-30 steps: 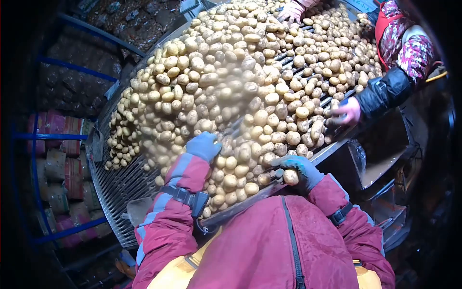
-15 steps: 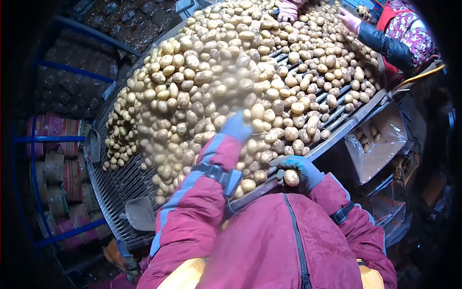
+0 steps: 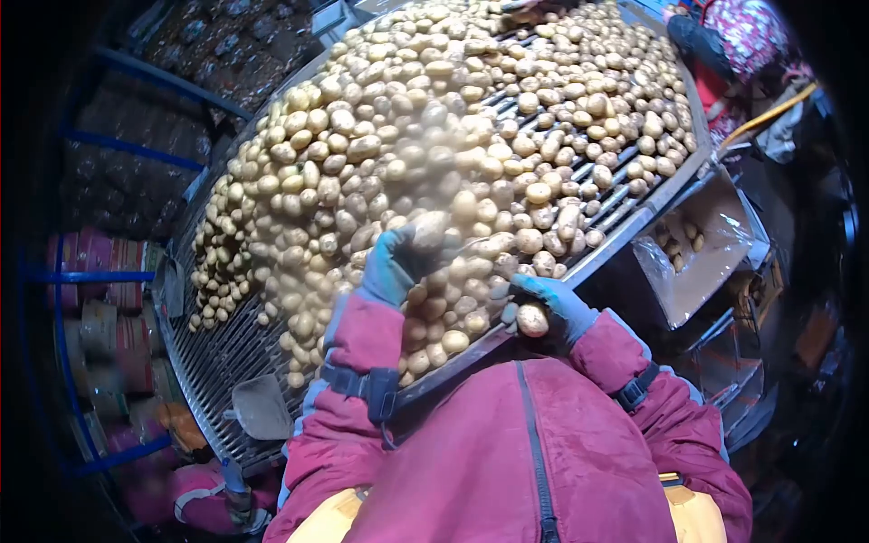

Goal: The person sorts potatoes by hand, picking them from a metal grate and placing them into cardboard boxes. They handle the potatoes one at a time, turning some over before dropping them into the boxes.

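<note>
My left hand (image 3: 391, 269), in a blue-grey glove, is closed on a potato (image 3: 433, 232) above the heap; smears on the picture blur its fingertips. At the near edge of the slatted metal table (image 3: 224, 371), my gloved right hand (image 3: 563, 308) is curled round another potato (image 3: 532, 319). Beneath and beyond both hands spreads a big pile of loose pale potatoes (image 3: 317, 145).
A metal scoop (image 3: 262, 406) lies on the slats at the left. Right of the table stands a plastic-lined box (image 3: 692, 262) with several potatoes inside. Blue rails (image 3: 90, 277) and stacked sacks (image 3: 127, 335) are on the left. A co-worker (image 3: 733, 45) is at the far right.
My left hand has drawn back and turned over from reaching into the pile, and now has a potato. My right hand keeps its potato. The co-workers' hands have shifted toward the frame's edge.
</note>
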`<action>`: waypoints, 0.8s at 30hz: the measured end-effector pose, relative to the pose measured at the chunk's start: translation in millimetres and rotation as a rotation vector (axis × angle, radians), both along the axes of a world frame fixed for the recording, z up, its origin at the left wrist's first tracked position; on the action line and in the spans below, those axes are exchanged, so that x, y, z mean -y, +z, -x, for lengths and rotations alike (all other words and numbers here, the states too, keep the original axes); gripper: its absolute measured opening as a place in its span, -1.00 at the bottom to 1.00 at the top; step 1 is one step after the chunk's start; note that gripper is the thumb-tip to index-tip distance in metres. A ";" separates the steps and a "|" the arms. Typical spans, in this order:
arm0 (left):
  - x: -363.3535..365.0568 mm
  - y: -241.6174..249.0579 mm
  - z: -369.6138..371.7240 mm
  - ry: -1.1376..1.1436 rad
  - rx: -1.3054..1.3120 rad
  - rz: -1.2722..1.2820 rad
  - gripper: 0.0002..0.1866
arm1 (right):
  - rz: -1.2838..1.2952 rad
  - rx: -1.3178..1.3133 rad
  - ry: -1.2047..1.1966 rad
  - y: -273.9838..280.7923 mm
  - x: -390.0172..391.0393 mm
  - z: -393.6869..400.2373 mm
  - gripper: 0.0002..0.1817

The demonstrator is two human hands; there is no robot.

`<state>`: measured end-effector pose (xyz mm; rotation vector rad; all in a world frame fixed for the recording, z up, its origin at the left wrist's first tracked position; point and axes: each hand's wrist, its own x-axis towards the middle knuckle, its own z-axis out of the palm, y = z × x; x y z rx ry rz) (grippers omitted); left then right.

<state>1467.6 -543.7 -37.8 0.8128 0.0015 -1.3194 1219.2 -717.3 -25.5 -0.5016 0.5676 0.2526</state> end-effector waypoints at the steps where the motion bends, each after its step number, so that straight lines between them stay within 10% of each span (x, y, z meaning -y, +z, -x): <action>1: 1.6 -1.0 9.0 -0.011 0.040 0.009 -0.31 | -0.019 -0.013 -0.054 -4.8 0.9 -2.0 -0.50; 5: 41.5 28.7 78.5 -0.309 0.624 -0.148 -0.38 | -0.024 0.114 -0.085 -0.9 8.4 5.9 -0.42; 15: 96.9 31.3 192.6 -0.672 1.109 -0.077 -0.40 | 0.131 0.068 -0.050 -32.4 48.6 123.9 -0.39; 24: 57.6 21.8 104.1 -0.122 1.162 -0.626 -0.61 | 0.484 -0.130 -0.817 -85.2 192.1 240.7 -0.56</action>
